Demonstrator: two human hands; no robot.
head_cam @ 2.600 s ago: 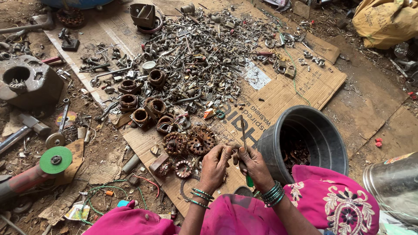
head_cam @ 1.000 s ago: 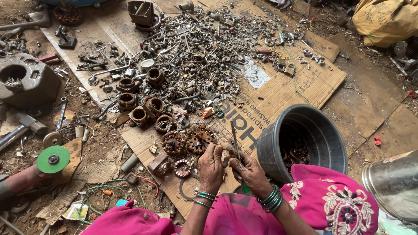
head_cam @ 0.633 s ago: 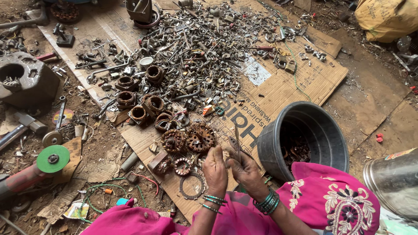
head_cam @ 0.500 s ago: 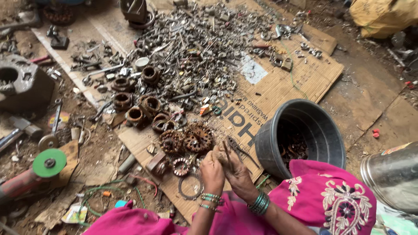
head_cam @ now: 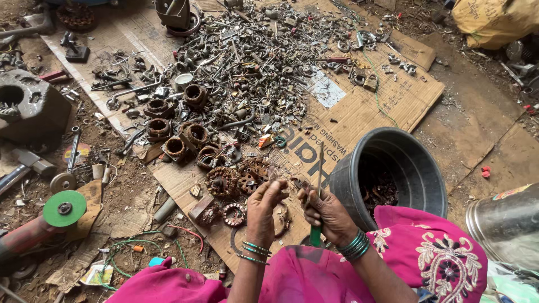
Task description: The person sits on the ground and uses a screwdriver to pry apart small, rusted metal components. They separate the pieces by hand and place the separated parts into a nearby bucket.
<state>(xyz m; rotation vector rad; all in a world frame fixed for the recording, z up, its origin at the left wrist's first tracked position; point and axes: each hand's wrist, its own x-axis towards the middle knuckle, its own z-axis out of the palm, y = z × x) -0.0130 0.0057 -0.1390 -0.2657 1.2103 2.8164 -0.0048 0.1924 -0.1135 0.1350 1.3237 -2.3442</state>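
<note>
The head view looks down on our two hands, held close together above our lap. Our right hand (head_cam: 328,213) has its grip closed around a green-handled screwdriver (head_cam: 318,196), the shaft pointing up and away from us. Our left hand (head_cam: 264,205) has its fingers curled around a small dark metal piece (head_cam: 279,178) pinched at the fingertips; it is too small and too covered for us to tell exactly what it is.

The blade tip sits just beside the left fingertips, so a slip off the rusty metal could drive it into our fingers, and the small piece could spring loose and vanish among the scrap below.

The piece looks dark, rusty and irregular, much like the motor parts nearby. Just beyond the left grip lie rusted round windings (head_cam: 222,182) on flattened cardboard (head_cam: 365,106), which carries a wide heap of bolts and metal scrap (head_cam: 252,67) farther out. Just beyond the right grip stands a black bucket (head_cam: 404,163) with rusty bits inside. Far left of the grips an angle grinder with a green disc (head_cam: 64,209) rests on the dirt floor.
</note>
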